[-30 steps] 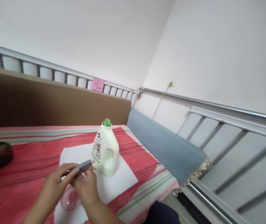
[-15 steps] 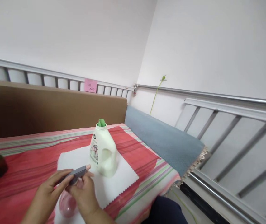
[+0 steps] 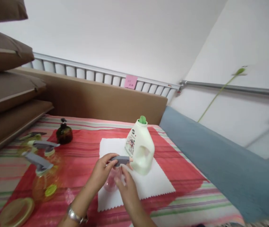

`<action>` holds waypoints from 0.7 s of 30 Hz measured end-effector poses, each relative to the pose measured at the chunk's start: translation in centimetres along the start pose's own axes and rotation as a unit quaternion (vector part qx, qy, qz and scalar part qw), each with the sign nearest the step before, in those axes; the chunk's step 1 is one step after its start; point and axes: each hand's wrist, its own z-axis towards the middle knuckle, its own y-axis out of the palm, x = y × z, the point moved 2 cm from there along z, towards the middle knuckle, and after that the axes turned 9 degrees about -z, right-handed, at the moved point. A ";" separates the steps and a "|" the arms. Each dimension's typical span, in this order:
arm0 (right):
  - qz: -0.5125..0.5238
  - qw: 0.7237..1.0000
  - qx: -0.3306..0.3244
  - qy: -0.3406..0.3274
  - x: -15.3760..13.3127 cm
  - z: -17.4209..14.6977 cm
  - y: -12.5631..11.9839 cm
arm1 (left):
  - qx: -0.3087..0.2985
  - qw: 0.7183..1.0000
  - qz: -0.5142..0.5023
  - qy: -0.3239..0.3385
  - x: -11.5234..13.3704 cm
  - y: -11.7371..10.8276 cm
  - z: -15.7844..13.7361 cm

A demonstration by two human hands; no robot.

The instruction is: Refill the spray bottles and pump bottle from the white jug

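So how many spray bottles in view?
3 clearly visible: pink spray bottle by the left hand; front grey-topped bottle and rear grey-topped bottle at picture left. Blurred yellow item behind them may be a fourth.

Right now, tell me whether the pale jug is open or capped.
Open: no cap covers the jug's neck, and a green spout sticks up from it.

Head-worn view from above, forward and downward, near the pink bottle [image 3: 110, 185].

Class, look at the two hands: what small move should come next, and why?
Probably a gentle turn of the grey spray head: the left hand grips it, and the right hand is just below, beside the pink bottle. Whether it is seated is hidden.
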 end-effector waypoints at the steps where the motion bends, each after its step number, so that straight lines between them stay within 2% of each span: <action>1: -0.032 0.999 -0.003 -0.009 -0.2 -0.5 -1.3 | -0.004 1.000 -0.008 -0.006 -0.1 0.0 0.0; 3: -0.093 0.993 0.006 -0.069 -1.6 -1.2 -4.2 | -0.014 1.000 -0.008 -0.011 -0.4 -0.1 0.1; 5: -0.154 0.974 0.037 -0.160 -4.1 -1.1 -6.4 | -0.027 1.000 -0.009 -0.012 -0.8 -0.1 0.3; 7: -0.223 0.948 0.039 -0.223 -6.6 -0.2 -7.4 | -0.032 0.999 -0.015 -0.014 -1.3 0.0 0.5; 8: -0.261 0.936 0.015 -0.238 -7.5 0.5 -7.4 | -0.033 0.999 -0.018 -0.017 -1.5 0.0 0.5; 12: -0.373 0.901 -0.101 -0.197 -8.6 3.0 -5.8 | 0.007 0.998 -0.054 -0.034 -1.8 0.0 0.2; 14: -0.393 0.895 -0.118 -0.173 -8.5 3.4 -5.3 | 0.030 0.995 -0.080 -0.052 -1.8 0.1 -0.1; 17: -0.403 0.891 -0.122 -0.168 -8.6 3.1 -6.0 | 0.012 0.990 -0.112 -0.080 -2.0 0.5 -0.4; 19: -0.390 0.901 -0.115 -0.152 -9.0 2.5 -7.9 | -0.005 0.989 -0.113 -0.092 -2.3 0.6 -0.4; 21: -0.319 0.938 -0.105 -0.087 -9.3 2.0 -10.9 | -0.018 0.991 -0.090 -0.100 -2.7 0.5 -0.3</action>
